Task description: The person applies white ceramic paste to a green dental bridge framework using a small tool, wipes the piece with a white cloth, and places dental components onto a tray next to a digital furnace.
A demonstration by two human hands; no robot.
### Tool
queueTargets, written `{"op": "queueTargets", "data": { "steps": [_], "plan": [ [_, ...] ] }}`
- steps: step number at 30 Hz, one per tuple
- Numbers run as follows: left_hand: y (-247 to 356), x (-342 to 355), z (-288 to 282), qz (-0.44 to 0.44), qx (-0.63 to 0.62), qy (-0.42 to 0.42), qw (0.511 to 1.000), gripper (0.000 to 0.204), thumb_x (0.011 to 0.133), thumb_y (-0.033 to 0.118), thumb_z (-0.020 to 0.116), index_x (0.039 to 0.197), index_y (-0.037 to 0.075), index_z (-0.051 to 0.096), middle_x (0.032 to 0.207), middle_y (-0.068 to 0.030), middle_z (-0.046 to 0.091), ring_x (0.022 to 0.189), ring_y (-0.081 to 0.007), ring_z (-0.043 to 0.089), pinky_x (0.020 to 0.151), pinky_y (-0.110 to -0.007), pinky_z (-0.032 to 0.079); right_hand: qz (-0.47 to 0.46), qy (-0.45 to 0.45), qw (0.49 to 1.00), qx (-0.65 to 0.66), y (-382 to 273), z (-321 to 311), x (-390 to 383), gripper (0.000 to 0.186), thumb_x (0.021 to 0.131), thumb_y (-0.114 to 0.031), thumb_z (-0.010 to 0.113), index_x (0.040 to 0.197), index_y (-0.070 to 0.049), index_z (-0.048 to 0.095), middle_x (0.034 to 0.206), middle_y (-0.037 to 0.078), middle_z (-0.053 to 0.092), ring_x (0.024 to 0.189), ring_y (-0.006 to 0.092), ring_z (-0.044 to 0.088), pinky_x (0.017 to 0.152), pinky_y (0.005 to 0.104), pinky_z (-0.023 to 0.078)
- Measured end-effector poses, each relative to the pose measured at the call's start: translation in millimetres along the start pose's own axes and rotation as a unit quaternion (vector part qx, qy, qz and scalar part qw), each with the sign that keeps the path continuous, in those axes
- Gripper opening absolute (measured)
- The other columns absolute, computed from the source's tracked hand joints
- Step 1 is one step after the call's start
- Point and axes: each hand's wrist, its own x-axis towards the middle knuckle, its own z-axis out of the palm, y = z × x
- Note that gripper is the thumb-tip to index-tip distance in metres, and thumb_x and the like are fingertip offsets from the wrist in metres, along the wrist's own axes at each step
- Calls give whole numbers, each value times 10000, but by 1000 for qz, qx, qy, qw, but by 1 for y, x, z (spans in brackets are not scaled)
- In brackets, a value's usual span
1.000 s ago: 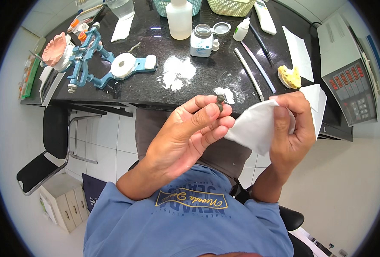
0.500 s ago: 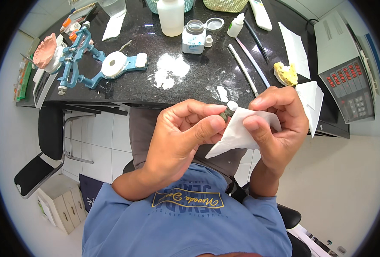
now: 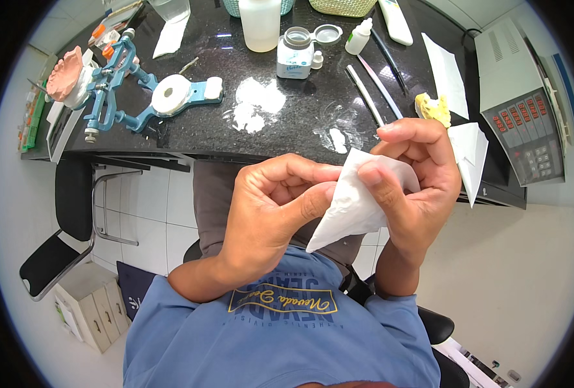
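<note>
My left hand (image 3: 277,213) pinches thumb against fingers at the left edge of a white tissue (image 3: 351,200). A small dark dental piece with a white cap showed in that pinch half a second ago; now the tissue covers it. With thumb pressed on the tissue and fingers curled behind it, my right hand (image 3: 419,187) grips the other side. Both hands meet in front of my chest, near the front edge of the black table (image 3: 235,142). Beyond them, white powder (image 3: 259,103) lies in a patch, with a smaller white smear (image 3: 337,139) nearer the hands.
A blue articulator (image 3: 109,97) bears a pink dental model (image 3: 65,74) at the left. Toward the back stand an open jar (image 3: 295,57), a white bottle (image 3: 261,26) and a dropper bottle (image 3: 358,37). Pen-like tools (image 3: 364,96), a yellow model (image 3: 433,108) and a keypad device (image 3: 519,110) are right.
The tissue has moved left over the small capped piece and now hides it. My right hand has shifted slightly left and up; the left hand keeps its pinch.
</note>
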Motion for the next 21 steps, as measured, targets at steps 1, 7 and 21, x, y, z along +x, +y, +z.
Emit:
{"op": "queueTargets", "data": {
  "steps": [1, 7, 21],
  "plan": [
    [0, 0, 1, 0, 0, 0, 1000, 139, 914, 6, 671, 1042, -46, 681, 996, -130, 716, 899, -143, 693, 805, -272, 577, 0, 0, 1000, 0, 0, 0, 0, 338, 791, 5, 785, 1071, 14, 597, 736, 57, 651, 672, 58, 620, 577, 169, 432],
    [0, 0, -2, 2, 5, 7, 1000, 146, 914, 5, 671, 1049, -50, 677, 989, -134, 717, 900, -141, 692, 806, -272, 577, 9, 3, 1000, 3, 1, 3, 1, 344, 791, 7, 783, 1082, 14, 599, 729, 56, 651, 667, 59, 619, 580, 170, 433],
    [1, 6, -3, 62, 118, 50, 990, 158, 915, 34, 668, 1064, -7, 633, 999, -123, 683, 945, -202, 699, 791, -319, 606, -12, 78, 991, 109, 9, -12, -15, 419, 758, -86, 834, 1067, 38, 581, 755, 67, 620, 632, 69, 567, 562, 178, 398]
  ]
}}
